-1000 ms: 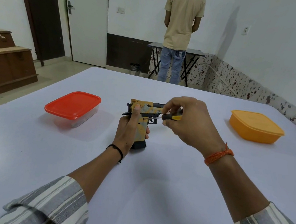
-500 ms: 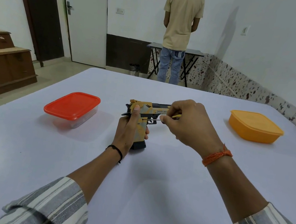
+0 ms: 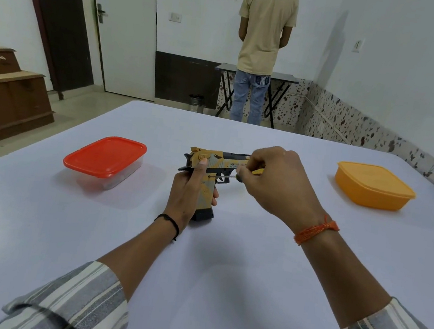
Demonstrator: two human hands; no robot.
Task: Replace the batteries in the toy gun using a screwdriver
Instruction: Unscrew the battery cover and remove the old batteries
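Toy gun stands upright on its grip base near the middle of the white table, the left hand wrapped round the grip, probably to brace it against the push. Right hand pinches the yellow-handled screwdriver, shaft level, tip at the gun's side where a screw presumably sits. Red-lidded container and orange container wait well apart either side.

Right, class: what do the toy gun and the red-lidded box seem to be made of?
Toy gun: probably moulded plastic, with a matte yellow and black printed pattern. Red-lidded box: likely plastic, with a glossy opaque red lid and a clear see-through body.
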